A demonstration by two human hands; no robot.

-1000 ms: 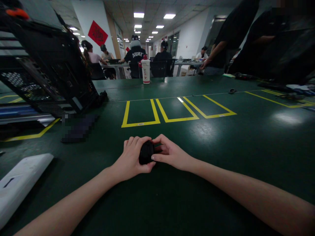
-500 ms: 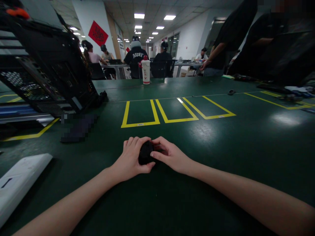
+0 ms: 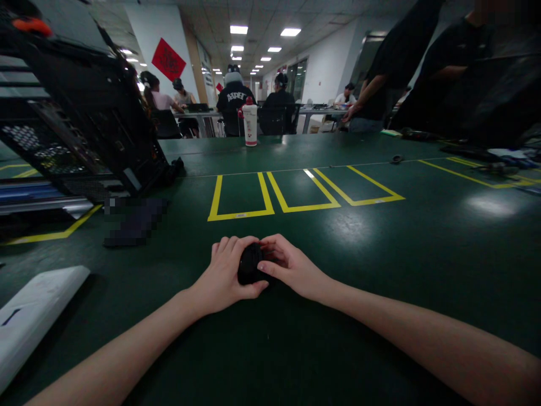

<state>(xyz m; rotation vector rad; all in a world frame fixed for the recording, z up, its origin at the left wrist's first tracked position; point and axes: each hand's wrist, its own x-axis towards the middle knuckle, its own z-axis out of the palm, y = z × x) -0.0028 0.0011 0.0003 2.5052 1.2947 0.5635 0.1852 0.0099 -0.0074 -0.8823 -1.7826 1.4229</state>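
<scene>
A small rounded black object (image 3: 249,264) is held between my two hands, low over the green table (image 3: 296,349) near the middle of the view. My left hand (image 3: 230,270) wraps round its left side, with the thumb along the near edge. From the right, my right hand (image 3: 291,265) grips it with thumb and fingertips. What kind of object it is cannot be made out, since the fingers cover part of it.
Yellow tape outlines (image 3: 304,208) lie beyond my hands. A white cup (image 3: 250,125) with a red lid stands farther back. At left are a black computer case (image 3: 105,129), a dark flat item (image 3: 135,223) and a white device (image 3: 38,310). People sit and stand beyond.
The black object looks slightly turned between my fingers. Both hands have stayed almost in place.
</scene>
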